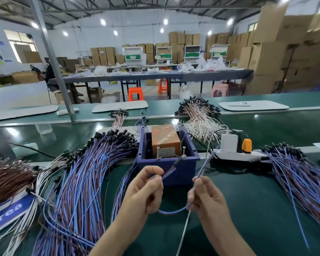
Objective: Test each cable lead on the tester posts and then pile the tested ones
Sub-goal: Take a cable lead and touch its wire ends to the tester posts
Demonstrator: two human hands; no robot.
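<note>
— What do the hands hold?
— The left hand (146,191) pinches one end of a blue lead (174,211); the right hand (205,198) pinches the other; it loops between them, in front of the bin (187,172).
— And the tester (164,139)?
— It sits in the bin, orange, two posts (158,154) at its front.
— Any words?
— A sign (9,209) at the left says "Area"; the tester's label (166,151) is too small to read.

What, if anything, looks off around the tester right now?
Nothing stands out. The tester sits upright in its blue bin, both posts standing. The left hand and right hand pinch one cable lead. The left pile and right pile sprawl loosely but lie on the table.
</note>
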